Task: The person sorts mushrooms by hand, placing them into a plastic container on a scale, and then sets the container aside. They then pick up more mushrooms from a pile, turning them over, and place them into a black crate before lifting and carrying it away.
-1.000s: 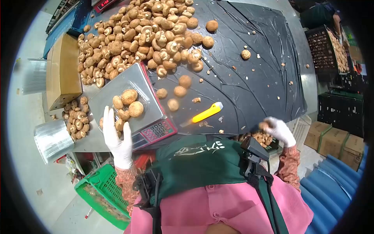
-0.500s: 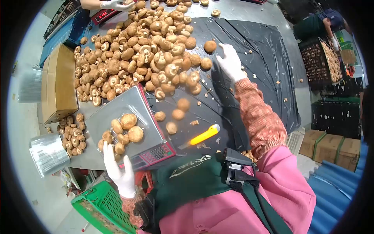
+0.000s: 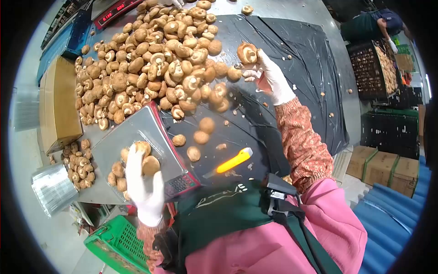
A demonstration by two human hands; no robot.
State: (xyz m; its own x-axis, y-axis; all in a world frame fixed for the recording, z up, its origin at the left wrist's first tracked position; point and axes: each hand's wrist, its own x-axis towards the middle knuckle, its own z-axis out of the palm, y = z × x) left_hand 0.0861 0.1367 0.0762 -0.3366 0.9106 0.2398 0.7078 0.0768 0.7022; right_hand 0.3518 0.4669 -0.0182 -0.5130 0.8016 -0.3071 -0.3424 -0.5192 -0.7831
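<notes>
My right hand (image 3: pixel 272 82), in a white glove, pinches a brown shiitake mushroom (image 3: pixel 247 53) above the black plastic sheet (image 3: pixel 292 45). The mushroom's pale gills and stem side show. Over the digital scale (image 3: pixel 166 141), my left hand (image 3: pixel 142 185), also gloved, has its fingers stretched out and its thumb apart. Its fingertips reach onto the mushrooms (image 3: pixel 151 165) lying in a clear tray on the scale, hiding some of them. Right of the scale lies a yellow-handled knife (image 3: pixel 234 160), near a few loose mushrooms (image 3: pixel 193 154).
A large mushroom heap (image 3: pixel 137 68) spreads behind the scale. A cardboard box (image 3: pixel 60 105) and stacked clear trays (image 3: pixel 54 187) stand left. Below is a green crate (image 3: pixel 119 242). Another scale (image 3: pixel 114 12) and a gloved hand (image 3: pixel 172 2) are at the back; another person (image 3: pixel 381 23) is far right.
My right hand has taken hold of a mushroom from the black sheet and lifted it, turned underside up. My left hand has moved up and right over the mushrooms on the scale.
</notes>
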